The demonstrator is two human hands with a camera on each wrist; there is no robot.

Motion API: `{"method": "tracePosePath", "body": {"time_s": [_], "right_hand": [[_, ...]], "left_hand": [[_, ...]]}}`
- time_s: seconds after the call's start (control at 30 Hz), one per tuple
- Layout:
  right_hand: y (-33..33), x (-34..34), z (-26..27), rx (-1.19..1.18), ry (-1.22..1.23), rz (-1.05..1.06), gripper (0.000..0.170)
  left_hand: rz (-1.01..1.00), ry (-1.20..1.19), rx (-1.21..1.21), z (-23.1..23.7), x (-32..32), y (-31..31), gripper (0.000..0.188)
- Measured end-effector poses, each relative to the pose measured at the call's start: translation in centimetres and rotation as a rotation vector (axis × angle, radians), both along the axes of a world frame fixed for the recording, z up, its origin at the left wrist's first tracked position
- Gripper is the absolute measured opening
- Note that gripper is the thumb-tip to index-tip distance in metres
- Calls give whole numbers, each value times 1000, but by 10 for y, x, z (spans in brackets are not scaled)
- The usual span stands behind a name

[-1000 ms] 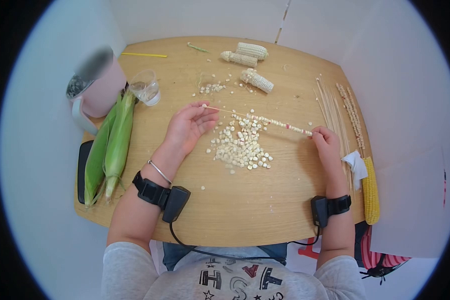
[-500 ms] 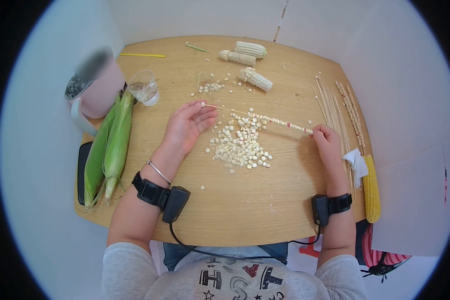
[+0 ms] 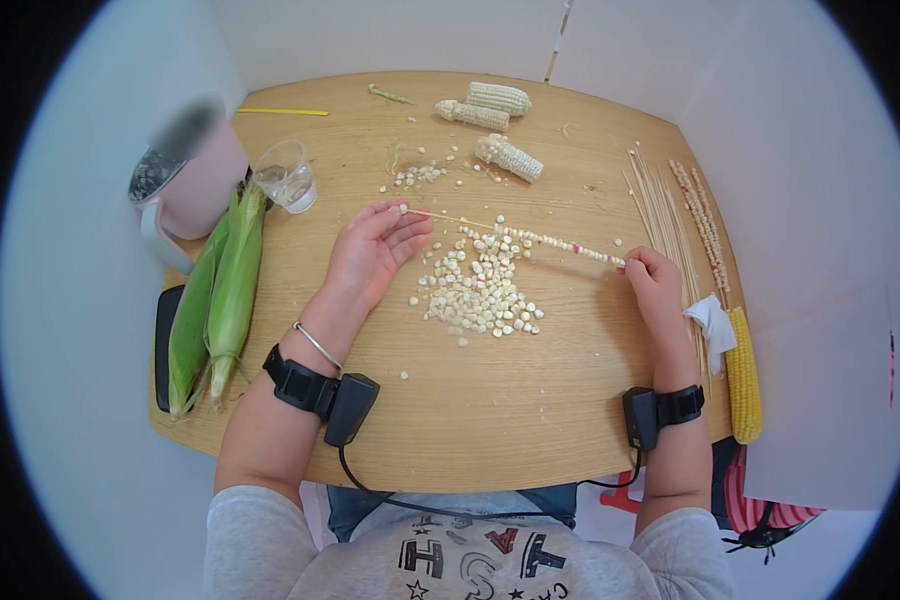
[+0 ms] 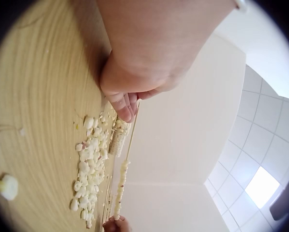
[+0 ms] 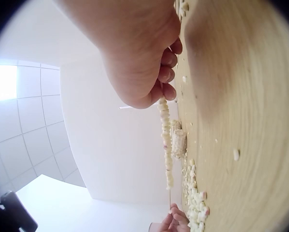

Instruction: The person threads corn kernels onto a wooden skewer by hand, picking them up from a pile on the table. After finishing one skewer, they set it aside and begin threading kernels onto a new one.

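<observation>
A thin skewer (image 3: 450, 218) threaded with pale corn kernels (image 3: 560, 244), a few of them reddish, stretches between the two hands above the table. Its bare end points to the left hand (image 3: 368, 262), whose thumb and index finger pinch a single corn kernel (image 3: 404, 209) at the tip; the other fingers are spread loosely. At the loaded end, the right hand (image 3: 656, 292) pinches the skewer between thumb and curled fingers, close against the last kernels, as the right wrist view also shows. Below the skewer lies a heap of loose kernels (image 3: 485, 295).
Partly stripped white cobs (image 3: 510, 158) lie at the back. Two husked green ears (image 3: 235, 290), a clear cup (image 3: 290, 178) and a pink pot (image 3: 205, 185) stand left. On the right are bare skewers (image 3: 660, 215), filled skewers (image 3: 703, 220), a tissue (image 3: 712, 325) and a yellow cob (image 3: 742, 385).
</observation>
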State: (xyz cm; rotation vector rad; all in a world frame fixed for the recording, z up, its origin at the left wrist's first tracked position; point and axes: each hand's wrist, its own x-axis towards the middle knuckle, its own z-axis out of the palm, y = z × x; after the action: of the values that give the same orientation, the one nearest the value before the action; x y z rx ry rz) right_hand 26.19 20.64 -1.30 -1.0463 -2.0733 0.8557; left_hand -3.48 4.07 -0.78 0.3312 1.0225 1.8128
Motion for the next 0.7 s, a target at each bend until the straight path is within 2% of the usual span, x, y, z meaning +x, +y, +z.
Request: {"method": "tracePosePath", "body": {"time_s": [0.7], "right_hand": [[2,0,-4,1,-13,-11,18]], "left_hand": [[-47,23,22,-2,-2,0,15]]}}
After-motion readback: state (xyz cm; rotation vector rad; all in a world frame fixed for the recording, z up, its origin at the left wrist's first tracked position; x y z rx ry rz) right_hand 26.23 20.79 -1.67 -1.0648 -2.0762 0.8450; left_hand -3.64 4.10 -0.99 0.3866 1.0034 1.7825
